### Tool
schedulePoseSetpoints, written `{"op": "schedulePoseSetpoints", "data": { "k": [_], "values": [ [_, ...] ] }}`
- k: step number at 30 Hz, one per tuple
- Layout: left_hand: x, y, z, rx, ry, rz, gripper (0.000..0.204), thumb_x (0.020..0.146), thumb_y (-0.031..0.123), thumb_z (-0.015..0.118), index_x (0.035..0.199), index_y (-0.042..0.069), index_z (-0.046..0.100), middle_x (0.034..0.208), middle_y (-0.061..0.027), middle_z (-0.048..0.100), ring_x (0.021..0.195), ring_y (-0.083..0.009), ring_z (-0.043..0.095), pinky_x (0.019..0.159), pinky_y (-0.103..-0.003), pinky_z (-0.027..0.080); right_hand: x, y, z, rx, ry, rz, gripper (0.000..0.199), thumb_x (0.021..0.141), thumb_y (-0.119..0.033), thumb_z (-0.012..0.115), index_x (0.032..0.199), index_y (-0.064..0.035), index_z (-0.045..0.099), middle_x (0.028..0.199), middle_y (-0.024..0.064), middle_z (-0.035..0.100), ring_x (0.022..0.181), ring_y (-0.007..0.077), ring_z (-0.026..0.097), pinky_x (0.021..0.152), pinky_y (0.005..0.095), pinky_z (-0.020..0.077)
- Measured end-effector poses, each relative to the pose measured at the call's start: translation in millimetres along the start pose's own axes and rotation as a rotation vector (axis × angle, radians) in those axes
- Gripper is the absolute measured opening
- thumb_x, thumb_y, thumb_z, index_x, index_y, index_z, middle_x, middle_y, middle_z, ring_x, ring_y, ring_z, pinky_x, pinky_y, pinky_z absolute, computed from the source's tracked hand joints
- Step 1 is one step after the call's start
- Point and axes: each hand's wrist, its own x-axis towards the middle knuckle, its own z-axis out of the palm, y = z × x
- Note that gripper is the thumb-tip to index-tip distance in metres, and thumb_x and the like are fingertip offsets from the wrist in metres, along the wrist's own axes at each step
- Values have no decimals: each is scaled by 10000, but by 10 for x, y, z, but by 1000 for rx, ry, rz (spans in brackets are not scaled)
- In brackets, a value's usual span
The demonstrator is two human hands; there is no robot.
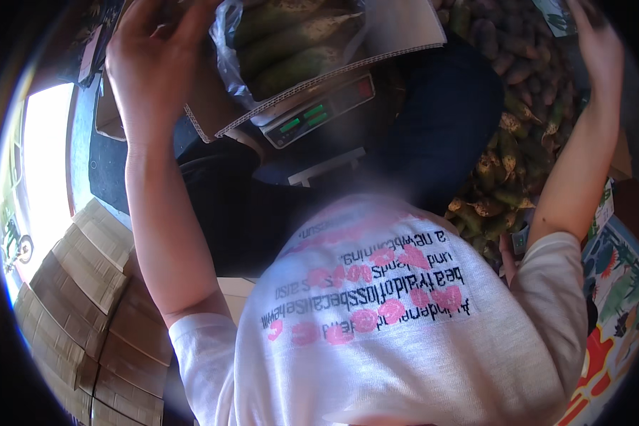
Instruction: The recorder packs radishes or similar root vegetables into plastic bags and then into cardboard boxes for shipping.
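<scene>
My left hand (pixel 153 67) is raised at the upper left, next to the cardboard box (pixel 405 32). Its thumb and fingers are spread apart, partly cut off by the picture's edge. In the box, a clear plastic bag (pixel 228 53) lines long green-brown vegetables (pixel 291 42). Beneath the box's near edge sits a digital scale (pixel 319 113) with lit green displays. My right arm reaches to the upper right, where my right hand (pixel 598 39) is blurred beside a white and green printed piece (pixel 555 15). Its fingertips are hidden, so its grip is unclear.
Purplish root vegetables (pixel 522 53) and green-brown ones (pixel 500 167) lie heaped on the right. Flattened cardboard cartons (pixel 71 284) are stacked at the lower left. A colourful printed carton (pixel 621 277) stands at the right edge. My dark-clothed leg (pixel 447 106) is between scale and heap.
</scene>
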Motion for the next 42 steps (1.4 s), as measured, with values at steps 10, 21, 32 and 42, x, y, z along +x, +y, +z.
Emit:
{"op": "schedulePoseSetpoints", "data": {
  "k": [10,21,32,42],
  "values": [
    [-93,-263,249,388,253,275,293,877,192,710,1169,194,734,902,-74,723,799,-187,711,710,-337,548,-4192,1654,1254,74,-493,719,256,870,-124,685,1088,9,669,997,204,720,934,266,709,823,368,536],
    [-123,-265,391,400,142,131,327,878,152,739,1187,52,705,1102,-23,745,1005,-121,697,883,-257,547,-6346,1111,2056,88,-766,889,368,818,-314,654,1078,-54,682,1006,213,704,960,398,682,803,495,545],
    [-291,561,730,168,295,-235,400,921,357,709,1035,-26,728,863,-102,742,821,-149,705,738,-265,536,-5879,1500,1928,306,-697,1261,398,935,-366,572,1167,-48,631,1107,258,664,1051,454,623,889,545,501],
    [-384,561,747,105,190,-65,411,1025,197,538,1406,43,520,1018,-157,713,792,-167,695,681,-251,556,-4585,1796,1841,50,-286,784,570,828,-35,637,1366,-54,448,1397,194,452,1262,380,470,974,472,460]
  ]
}}
